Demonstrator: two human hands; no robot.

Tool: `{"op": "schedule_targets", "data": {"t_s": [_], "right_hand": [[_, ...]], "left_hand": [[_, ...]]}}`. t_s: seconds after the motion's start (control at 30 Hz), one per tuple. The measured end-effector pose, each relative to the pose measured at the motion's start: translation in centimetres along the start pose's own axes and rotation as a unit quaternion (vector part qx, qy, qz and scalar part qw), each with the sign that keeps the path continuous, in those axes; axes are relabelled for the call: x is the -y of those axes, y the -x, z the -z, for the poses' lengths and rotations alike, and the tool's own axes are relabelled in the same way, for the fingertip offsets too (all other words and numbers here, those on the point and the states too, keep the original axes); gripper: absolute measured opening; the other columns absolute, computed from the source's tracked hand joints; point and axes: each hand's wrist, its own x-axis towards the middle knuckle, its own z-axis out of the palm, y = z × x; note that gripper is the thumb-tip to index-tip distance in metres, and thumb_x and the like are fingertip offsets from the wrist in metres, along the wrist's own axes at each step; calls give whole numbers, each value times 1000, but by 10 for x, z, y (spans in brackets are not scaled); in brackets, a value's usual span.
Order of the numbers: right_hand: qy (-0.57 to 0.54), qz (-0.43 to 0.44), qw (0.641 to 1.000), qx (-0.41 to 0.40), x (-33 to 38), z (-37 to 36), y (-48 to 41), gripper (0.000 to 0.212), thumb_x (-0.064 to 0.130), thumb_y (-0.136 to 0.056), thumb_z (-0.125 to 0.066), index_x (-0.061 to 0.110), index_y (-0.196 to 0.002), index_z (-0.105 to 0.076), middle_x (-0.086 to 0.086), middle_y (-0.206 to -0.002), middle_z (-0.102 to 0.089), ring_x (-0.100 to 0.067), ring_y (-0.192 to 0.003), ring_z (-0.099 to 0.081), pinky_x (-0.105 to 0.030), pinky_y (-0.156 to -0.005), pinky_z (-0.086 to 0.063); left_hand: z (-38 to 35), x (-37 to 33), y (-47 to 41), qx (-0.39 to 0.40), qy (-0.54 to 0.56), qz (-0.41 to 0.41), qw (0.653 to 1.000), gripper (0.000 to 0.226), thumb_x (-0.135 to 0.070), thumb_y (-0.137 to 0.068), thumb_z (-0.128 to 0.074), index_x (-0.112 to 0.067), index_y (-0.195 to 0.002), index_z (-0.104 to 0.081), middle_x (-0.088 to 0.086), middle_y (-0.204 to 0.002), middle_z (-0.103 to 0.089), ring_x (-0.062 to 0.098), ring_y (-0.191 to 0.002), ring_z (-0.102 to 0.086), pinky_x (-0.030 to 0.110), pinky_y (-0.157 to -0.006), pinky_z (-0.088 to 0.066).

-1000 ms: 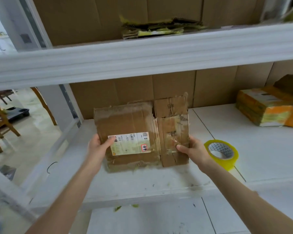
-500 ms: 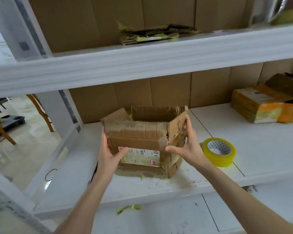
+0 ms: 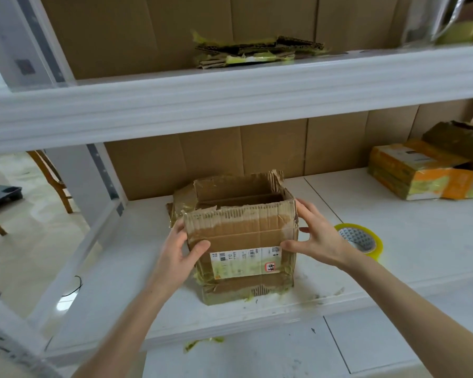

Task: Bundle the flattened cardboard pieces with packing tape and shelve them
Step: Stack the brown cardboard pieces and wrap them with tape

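The left hand (image 3: 179,252) and right hand (image 3: 318,238) clasp the torn cardboard box (image 3: 241,233) between their fingers; it looks light and floppy, best gripped at its corners.

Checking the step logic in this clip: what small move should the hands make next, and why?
Probably squeeze the cardboard box flat. It stands open on the shelf, with the left hand and right hand gripping its near corners, and the tape roll lies unused beside it. Bundling needs flat pieces.
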Motion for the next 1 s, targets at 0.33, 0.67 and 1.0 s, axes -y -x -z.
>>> {"op": "schedule_targets", "data": {"t_s": [0.33,0.67,1.0], "right_hand": [[-22,11,999,39,12,11,-14,36,75,-76,-51,59,-109,-51,20,-133,-33,3,-121,-40,-14,-88,-46],[-121,-84,989,24,10,14,-21,104,60,-69,-67,32,-153,-13,20,-133,-43,5,-93,-61,-11,-67,-50],[-131,-75,982,109,11,14,-37,72,63,-68,-70,56,-133,-41,10,-141,-44,-11,-121,-52,-35,-93,-53]], "left_hand": [[8,-9,-5,-12,-78,-36,996,24,-45,-89,-55,-35,-110,-56,-20,-116,-53,6,-113,-52,37,-95,-48],[11,-33,-61,33,-194,-7,980,118,-66,-55,-63,-29,-152,-7,-6,-147,-35,13,-133,-33,41,-110,-28],[-5,-20,-42,75,-230,8,970,63,-57,-84,-42,-31,-141,-43,-10,-155,-23,13,-141,-25,47,-113,-30]]}}
